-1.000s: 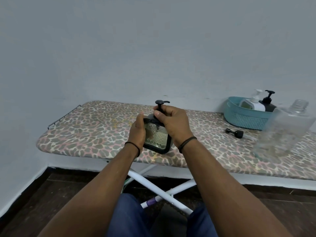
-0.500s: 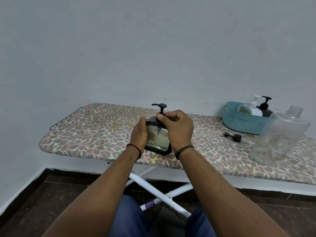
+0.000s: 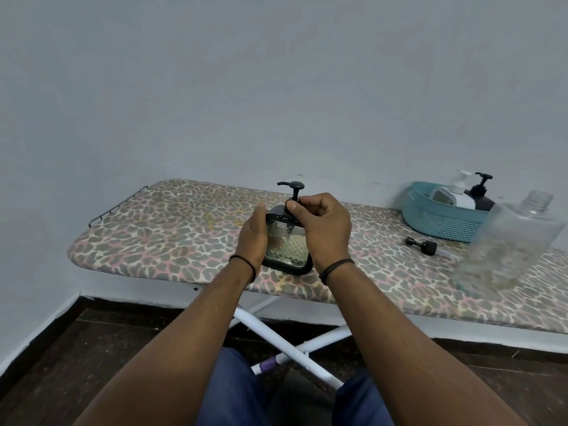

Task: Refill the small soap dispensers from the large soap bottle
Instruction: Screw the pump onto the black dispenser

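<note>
A small square soap dispenser (image 3: 285, 245) with a black frame and patterned clear face stands on the ironing board (image 3: 172, 229) at the middle. My left hand (image 3: 253, 238) holds its left side. My right hand (image 3: 325, 229) grips the black pump collar at its top, with the pump head (image 3: 292, 186) sticking up above my fingers. The large clear soap bottle (image 3: 510, 241) stands uncapped at the right. Its black cap (image 3: 422, 245) lies on the board beside it.
A teal basket (image 3: 436, 219) at the back right holds a white dispenser (image 3: 455, 192) and a dark dispenser (image 3: 481, 192). The board has a wire rack at its left end (image 3: 116, 209) and white crossed legs (image 3: 276, 330) below. A wall stands close behind.
The pump head has turned, its nozzle now pointing left. My right hand has shifted its grip on the collar. The dispenser stays in place on the board.
</note>
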